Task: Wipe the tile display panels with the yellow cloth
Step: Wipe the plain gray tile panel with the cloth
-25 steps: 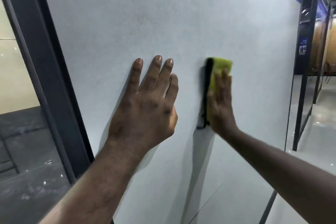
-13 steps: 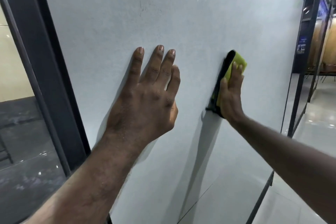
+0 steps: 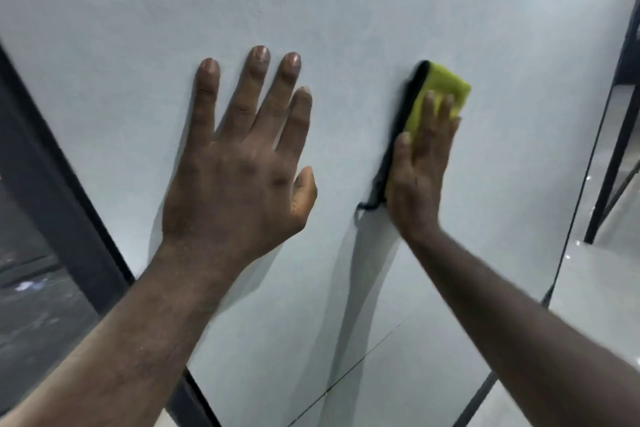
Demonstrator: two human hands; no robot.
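Head view: left hand point(image 3: 239, 166) flat, fingers spread, on the tile panel point(image 3: 346, 10), centre frame. Right hand point(image 3: 419, 177) presses the yellow cloth point(image 3: 440, 94) to the panel with straight fingers, centre right. Risks: ungripped cloth slips out; left palm probably smudges. Count: two hands, one cloth, one panel.

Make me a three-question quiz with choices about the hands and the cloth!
1. Where is the yellow cloth? A in a bucket; B under the right hand; C on a chair.
2. What colour is the tile panel? A red; B green; C pale grey.
3. How are the fingers of the left hand? A spread flat; B in a fist; C pinching the cloth.
Answers: B, the right hand presses it on the panel; C, its surface looks pale grey; A, they lie straight on the panel.
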